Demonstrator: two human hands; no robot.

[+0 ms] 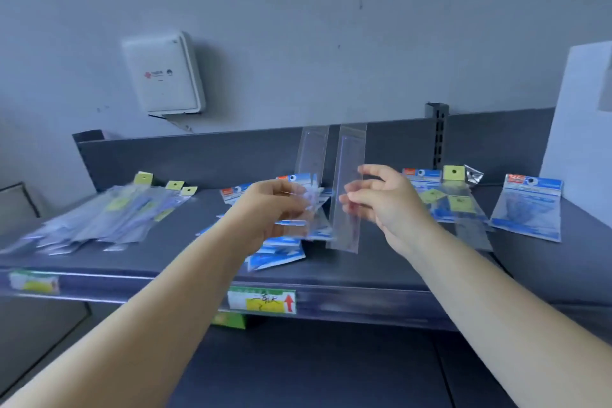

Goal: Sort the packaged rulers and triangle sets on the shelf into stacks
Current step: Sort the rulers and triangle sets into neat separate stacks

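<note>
Each grip pinches one clear packaged ruler: left hand point(278, 205), right hand point(381, 199). Slick sleeves could slip onto the shelf point(364, 272), mixing piles.

Each hand pinches one clear packaged ruler upright above the shelf point(364, 278): left hand point(271, 205), right hand point(384, 199).

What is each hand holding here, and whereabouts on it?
Each holds a clear packaged ruler upright: left hand pinches the left ruler at its lower part; right hand pinches the right ruler near mid-length.
</note>
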